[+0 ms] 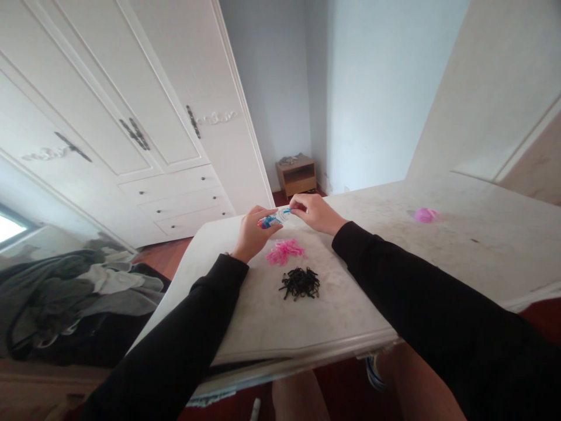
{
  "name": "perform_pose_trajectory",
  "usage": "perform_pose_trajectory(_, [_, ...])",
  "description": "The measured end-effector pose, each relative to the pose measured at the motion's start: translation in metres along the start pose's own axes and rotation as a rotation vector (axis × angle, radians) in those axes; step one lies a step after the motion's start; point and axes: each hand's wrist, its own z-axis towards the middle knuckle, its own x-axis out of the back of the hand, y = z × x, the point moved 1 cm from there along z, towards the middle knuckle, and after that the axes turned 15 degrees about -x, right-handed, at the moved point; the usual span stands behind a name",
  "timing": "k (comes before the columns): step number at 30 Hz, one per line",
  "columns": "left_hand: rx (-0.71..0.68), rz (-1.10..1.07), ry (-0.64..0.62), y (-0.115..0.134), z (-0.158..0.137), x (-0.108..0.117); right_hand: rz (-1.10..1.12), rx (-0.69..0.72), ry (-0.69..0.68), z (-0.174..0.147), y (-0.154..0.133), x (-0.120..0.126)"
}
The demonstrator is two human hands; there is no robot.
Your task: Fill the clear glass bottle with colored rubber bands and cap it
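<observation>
Biggest thing here is the white wardrobe (105,105) on the left, dark handles and all. Next, the pale tabletop (258,310) with some marks on it, then a messy heap of clothes (79,298) to its left, and a little wooden cabinet (295,181) back in the corner. Hands: the left hand (252,234) is wrapped round a clear packet (272,220) and the right hand (318,213) is pinching its far end, near something blue. Closer in is a black pile (301,283) of small loopy bits, then a pink pile (284,252) just below the packet, which is up near the table's far edge. Fingers cover part of its blue and red; any print is too blurry to read. Smallest: a pink roundish thing (425,216), off right.
</observation>
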Motion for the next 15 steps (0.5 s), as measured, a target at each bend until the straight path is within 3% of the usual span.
perform_pose_trajectory(5, [-0.029,-0.027,-0.032,0.005,0.000,0.000,0.007,0.011,-0.025,-0.002,-0.008,-0.005])
perform_pose_trajectory(15, [-0.041,-0.072,0.078,0.009,0.004,0.000,0.049,0.119,0.157,-0.005,-0.015,-0.003])
